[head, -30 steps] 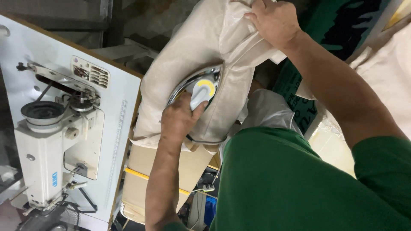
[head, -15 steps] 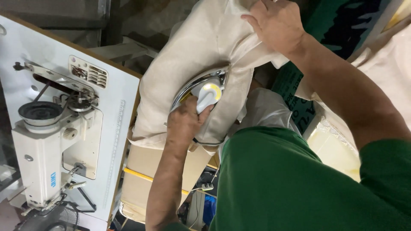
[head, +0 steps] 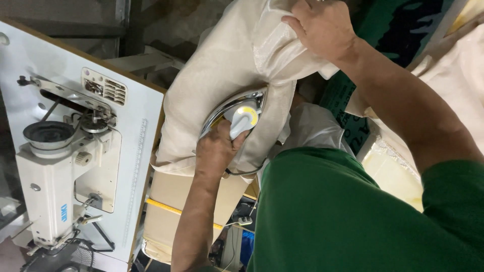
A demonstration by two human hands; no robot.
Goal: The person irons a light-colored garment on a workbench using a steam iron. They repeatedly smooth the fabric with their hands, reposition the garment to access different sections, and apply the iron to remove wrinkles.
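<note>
While L hand (head: 218, 150) grip stays clamped on iron (head: 237, 112), iron shifted slightly; R hand (head: 322, 27) clutches cloth (head: 222, 75).

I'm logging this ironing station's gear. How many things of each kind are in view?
Iron: 1
Cream fabric piece: 1
Sewing machine: 1
Padded ironing board: 1
Total: 4

A white sewing machine (head: 60, 166) stands on its white table (head: 136, 106), beside a cardboard box (head: 174, 206).
</note>
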